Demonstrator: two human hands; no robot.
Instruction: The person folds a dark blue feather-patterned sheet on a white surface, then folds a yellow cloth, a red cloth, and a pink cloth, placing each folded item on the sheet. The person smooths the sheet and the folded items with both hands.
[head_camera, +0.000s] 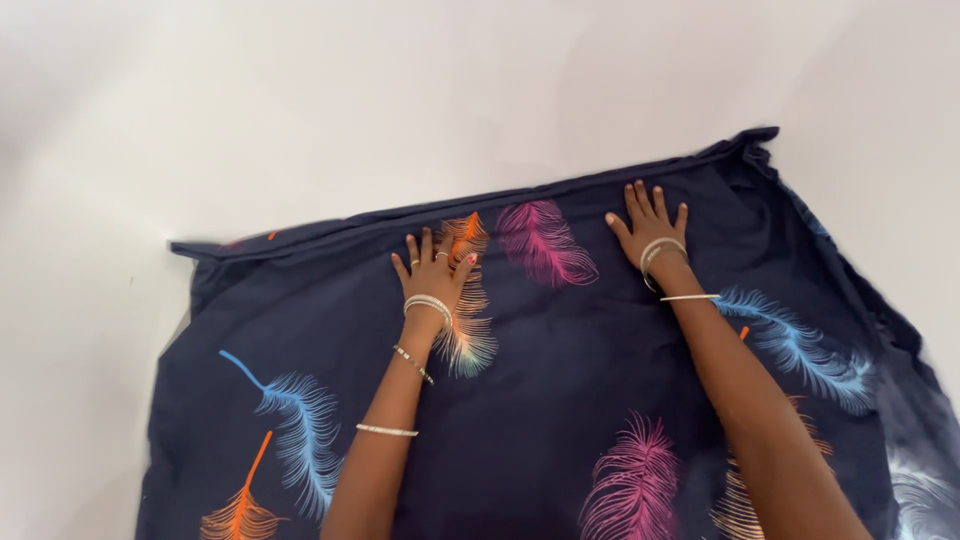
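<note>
A dark navy cloth printed with feathers lies spread on a white surface, and both hands rest flat on it near its far folded edge. The left hand lies palm down with fingers spread, its grip open and pressing on an orange feather of the cloth, holding nothing. The right hand lies the same way, grip open, fingers fanned toward the far edge, just right of a pink feather that sits between the two hands. Bangles circle the left wrist, and more bangles the right. The far edge of the cloth runs as a thick fold from its left corner up to its right corner, which is bunched. Beyond that edge the white surface lies open on the far side and to the left of the cloth. On the cloth, a blue feather lies left of the left forearm, another blue one right of the right forearm, and a second pink feather lies between the forearms at the near side.
</note>
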